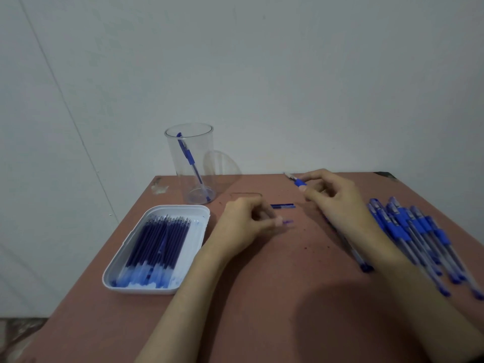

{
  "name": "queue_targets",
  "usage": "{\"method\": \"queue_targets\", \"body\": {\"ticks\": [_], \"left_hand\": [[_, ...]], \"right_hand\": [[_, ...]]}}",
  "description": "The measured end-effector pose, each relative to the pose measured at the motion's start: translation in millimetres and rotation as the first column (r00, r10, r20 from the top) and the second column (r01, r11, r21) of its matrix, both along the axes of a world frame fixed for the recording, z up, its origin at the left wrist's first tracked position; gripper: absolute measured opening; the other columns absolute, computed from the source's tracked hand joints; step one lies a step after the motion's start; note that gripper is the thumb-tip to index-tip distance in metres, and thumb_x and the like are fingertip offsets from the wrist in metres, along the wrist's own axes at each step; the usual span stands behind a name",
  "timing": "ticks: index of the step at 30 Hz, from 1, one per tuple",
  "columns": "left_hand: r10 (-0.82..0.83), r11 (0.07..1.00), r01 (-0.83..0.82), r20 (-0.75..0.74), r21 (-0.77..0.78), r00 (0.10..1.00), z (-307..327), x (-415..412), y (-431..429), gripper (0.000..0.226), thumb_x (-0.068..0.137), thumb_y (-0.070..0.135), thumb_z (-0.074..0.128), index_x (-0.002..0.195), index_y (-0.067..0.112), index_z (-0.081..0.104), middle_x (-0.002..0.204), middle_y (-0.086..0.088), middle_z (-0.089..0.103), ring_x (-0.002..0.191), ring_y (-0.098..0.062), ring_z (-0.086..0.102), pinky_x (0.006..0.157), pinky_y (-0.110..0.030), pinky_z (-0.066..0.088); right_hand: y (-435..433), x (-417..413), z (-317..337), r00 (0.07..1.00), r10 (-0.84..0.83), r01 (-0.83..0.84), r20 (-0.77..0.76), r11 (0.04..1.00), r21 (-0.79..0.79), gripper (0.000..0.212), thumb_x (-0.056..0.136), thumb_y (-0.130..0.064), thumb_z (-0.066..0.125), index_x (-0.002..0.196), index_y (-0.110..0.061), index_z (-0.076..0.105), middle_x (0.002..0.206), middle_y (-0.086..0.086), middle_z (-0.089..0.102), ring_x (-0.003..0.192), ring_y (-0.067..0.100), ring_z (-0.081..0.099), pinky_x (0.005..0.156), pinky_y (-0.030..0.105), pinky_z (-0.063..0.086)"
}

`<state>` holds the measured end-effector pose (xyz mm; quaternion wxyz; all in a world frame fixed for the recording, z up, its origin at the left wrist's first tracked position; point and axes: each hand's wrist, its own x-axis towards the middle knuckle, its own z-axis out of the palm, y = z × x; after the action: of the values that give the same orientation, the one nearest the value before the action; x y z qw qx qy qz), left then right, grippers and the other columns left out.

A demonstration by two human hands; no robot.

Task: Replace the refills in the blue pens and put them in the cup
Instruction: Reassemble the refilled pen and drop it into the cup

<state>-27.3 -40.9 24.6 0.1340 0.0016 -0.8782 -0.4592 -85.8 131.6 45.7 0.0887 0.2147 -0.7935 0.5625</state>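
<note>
Blue pen (pixel 189 158) in clear plastic cup (pixel 208 142), likely one done; pinching blue grip section (pixel 299 182) in right hand (pixel 337 197), small blue piece (pixel 288 221) in left hand (pixel 246 226), heap of blue pens (pixel 408 229) pending.

Reddish-brown table (pixel 262 297), pale wall (pixel 288 74), patterned floor (pixel 18 334) lower-left.

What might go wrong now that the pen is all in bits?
1. The refill lies loose on the table between the hands; a bump might roll it away.
2. The left hand pinches a small blue bit and the right hand a pen tip; either may slip and get lost.
3. The pens are piled at the table's right side, beside the right arm; a nudge might push some off.
</note>
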Motion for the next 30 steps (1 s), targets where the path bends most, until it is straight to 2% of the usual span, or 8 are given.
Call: {"method": "queue_targets", "body": {"ticks": [3,6,9,16,21,25,27,30], "left_hand": [[0.116,0.985,-0.107,-0.063,0.139,0.991,2.3,-2.4,-3.6,0.01,0.077,0.018,0.078,0.086,0.019,0.073,0.075,0.005,0.068,0.062,-0.001,0.058,0.058,-0.007,0.043],[0.155,0.982,-0.14,-0.108,0.128,0.982,3.4,-3.6,-7.8,0.017,0.08,0.016,0.075,0.096,0.017,0.074,0.088,0.005,0.072,0.078,-0.001,0.062,0.066,-0.002,0.042],[0.163,0.981,-0.149,-0.115,0.122,0.98,3.0,-4.4,-9.5,0.017,0.08,0.014,0.074,0.097,0.017,0.075,0.09,0.006,0.073,0.08,0.0,0.062,0.068,-0.002,0.042],[0.139,0.983,-0.124,-0.109,0.135,0.984,3.8,-3.5,-9.6,0.016,0.08,0.014,0.074,0.095,0.019,0.075,0.091,0.008,0.073,0.079,0.001,0.063,0.071,-0.006,0.046],[0.11,0.978,-0.091,-0.095,0.187,0.989,5.2,-2.0,-6.7,0.014,0.08,0.011,0.074,0.09,0.021,0.075,0.087,0.004,0.074,0.075,-0.002,0.066,0.066,-0.011,0.05],[0.095,0.981,-0.077,-0.091,0.177,0.991,5.7,-1.5,-7.1,0.016,0.079,0.012,0.075,0.087,0.026,0.075,0.087,0.007,0.074,0.078,-0.007,0.068,0.075,-0.022,0.056],[0.088,0.981,-0.072,-0.088,0.178,0.992,5.8,-1.3,-7.2,0.02,0.079,0.011,0.076,0.083,0.03,0.073,0.087,0.007,0.074,0.076,-0.006,0.068,0.076,-0.025,0.056],[0.079,0.982,-0.063,-0.086,0.181,0.993,6.7,-1.1,-7.2,0.018,0.078,0.01,0.075,0.086,0.026,0.074,0.085,0.003,0.074,0.067,-0.005,0.065,0.074,-0.026,0.057]], "right_hand": [[0.4,2.7,-2.3,0.976,-0.007,0.056,-0.217,0.974,0.221,0.022,0.083,-0.017,0.065,0.083,-0.039,0.064,0.073,-0.012,0.062,0.067,0.003,0.055,0.061,0.016,0.042],[0.2,3.1,-4.2,0.955,0.041,0.058,-0.294,0.946,0.32,0.025,0.082,-0.014,0.065,0.087,-0.039,0.064,0.079,-0.012,0.063,0.074,0.008,0.057,0.07,0.029,0.047],[0.3,3.1,-4.7,0.943,0.051,0.089,-0.329,0.913,0.397,0.021,0.082,-0.016,0.063,0.09,-0.034,0.065,0.081,-0.011,0.062,0.075,0.007,0.054,0.072,0.034,0.047],[1.0,4.1,-5.1,0.939,0.057,0.106,-0.338,0.889,0.446,0.023,0.079,-0.014,0.062,0.089,-0.035,0.065,0.079,-0.009,0.061,0.076,0.01,0.052,0.071,0.035,0.046],[0.4,4.8,-5.6,0.941,0.107,0.05,-0.322,0.895,0.443,0.022,0.082,-0.013,0.063,0.09,-0.034,0.067,0.081,-0.013,0.062,0.08,0.005,0.052,0.07,0.026,0.04],[1.6,1.7,-5.0,0.941,0.124,0.029,-0.316,0.899,0.438,0.02,0.082,-0.013,0.066,0.09,-0.031,0.069,0.08,-0.018,0.06,0.08,0.002,0.051,0.067,0.018,0.034],[1.8,1.5,-4.9,0.934,0.137,0.031,-0.331,0.889,0.457,0.02,0.082,-0.013,0.066,0.09,-0.031,0.069,0.078,-0.02,0.058,0.079,0.001,0.05,0.066,0.019,0.032],[2.8,1.8,-4.8,0.925,0.141,0.044,-0.354,0.882,0.468,0.019,0.083,-0.015,0.065,0.089,-0.032,0.068,0.077,-0.018,0.057,0.078,0.002,0.048,0.066,0.021,0.032]]}}
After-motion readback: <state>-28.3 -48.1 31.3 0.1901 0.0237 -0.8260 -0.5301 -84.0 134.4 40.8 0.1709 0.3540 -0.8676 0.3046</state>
